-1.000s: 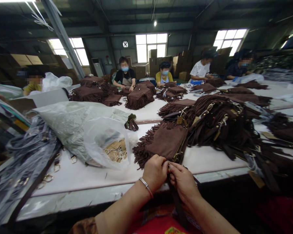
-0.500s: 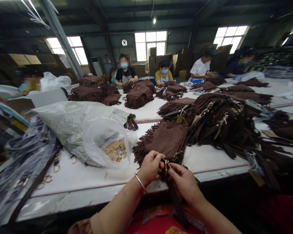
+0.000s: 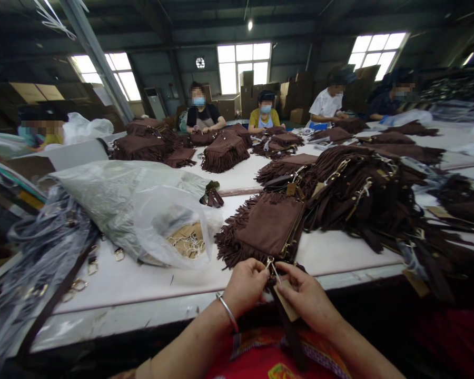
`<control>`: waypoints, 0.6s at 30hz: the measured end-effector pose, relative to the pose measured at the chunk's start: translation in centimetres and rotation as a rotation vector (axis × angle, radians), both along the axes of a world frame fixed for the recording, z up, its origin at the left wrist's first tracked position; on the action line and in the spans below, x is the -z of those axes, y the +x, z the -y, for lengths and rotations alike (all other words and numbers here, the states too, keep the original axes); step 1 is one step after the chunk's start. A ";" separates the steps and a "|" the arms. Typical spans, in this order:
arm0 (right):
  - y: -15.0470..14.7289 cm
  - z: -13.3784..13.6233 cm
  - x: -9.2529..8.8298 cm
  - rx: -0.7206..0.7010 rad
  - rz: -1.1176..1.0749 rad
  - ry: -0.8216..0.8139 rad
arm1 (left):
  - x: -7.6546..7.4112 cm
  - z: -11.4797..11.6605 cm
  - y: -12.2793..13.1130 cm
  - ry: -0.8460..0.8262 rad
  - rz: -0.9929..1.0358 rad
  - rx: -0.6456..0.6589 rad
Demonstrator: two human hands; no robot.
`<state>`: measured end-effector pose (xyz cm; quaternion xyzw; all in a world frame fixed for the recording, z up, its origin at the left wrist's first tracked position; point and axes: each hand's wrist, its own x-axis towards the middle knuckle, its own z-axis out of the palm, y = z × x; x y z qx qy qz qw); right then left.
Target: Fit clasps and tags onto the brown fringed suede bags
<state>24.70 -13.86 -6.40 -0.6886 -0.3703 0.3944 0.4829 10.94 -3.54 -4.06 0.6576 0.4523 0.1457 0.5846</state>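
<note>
At the table's front edge, my left hand (image 3: 245, 284) pinches one side of a white tag string near a small gold metal clasp (image 3: 270, 261). My right hand (image 3: 308, 292) is closed on a brown cardboard hang tag (image 3: 287, 302), its string running up to the clasp. A dark brown strap (image 3: 291, 339) hangs below my hands toward my lap. Just beyond them lies a brown fringed bag (image 3: 269, 223) with a gold zipper along its right side. How the string passes through the metal is too small to tell.
To the left, an open plastic bag (image 3: 142, 231) holds tags with strings (image 3: 187, 239). Wrapped straps with gold buckles (image 3: 79, 285) lie farther left. A heap of fringed bags (image 3: 351, 195) is on the right. Several people work across the white table (image 3: 142, 287).
My hands have dropped slightly, and the right one has shifted a little right. The cardboard tag now shows under my right thumb, with the string drawn into a V at the clasp.
</note>
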 end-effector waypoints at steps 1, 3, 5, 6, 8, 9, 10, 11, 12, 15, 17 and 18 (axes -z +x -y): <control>0.0 0.1 0.0 -0.005 -0.051 0.001 | -0.2 0.2 -0.1 -0.019 -0.014 -0.003; 0.0 0.2 -0.2 -0.006 -0.141 -0.015 | -0.6 0.6 -0.4 -0.104 0.024 -0.039; -0.2 0.2 -0.5 0.007 -0.206 -0.047 | -0.8 1.2 -0.6 -0.211 0.103 -0.076; -0.4 0.2 -0.7 0.014 -0.231 -0.063 | -0.9 1.5 -0.6 -0.254 0.139 -0.086; -0.9 0.1 -1.0 0.013 -0.280 -0.063 | -0.9 2.2 -0.6 -0.297 0.177 -0.091; -1.2 0.0 -1.2 0.009 -0.313 -0.045 | -1.0 2.6 -0.6 -0.301 0.178 -0.090; -1.4 -0.2 -1.3 0.009 -0.353 -0.027 | -1.0 2.9 -0.5 -0.298 0.171 -0.087; -1.6 -0.3 -1.4 0.012 -0.391 -0.016 | -1.0 3.1 -0.5 -0.291 0.162 -0.085; -1.7 -0.5 -1.4 0.021 -0.423 -0.010 | -1.0 3.3 -0.4 -0.277 0.152 -0.083; -1.8 -0.9 -1.1 0.056 -0.462 -0.033 | -1.1 3.6 -0.4 -0.230 0.117 -0.084; -1.7 -1.0 -0.8 0.062 -0.461 -0.040 | -1.2 3.6 -0.5 -0.206 0.097 -0.089; -1.6 -1.1 -0.6 0.063 -0.460 -0.038 | -1.2 3.6 -0.5 -0.196 0.089 -0.092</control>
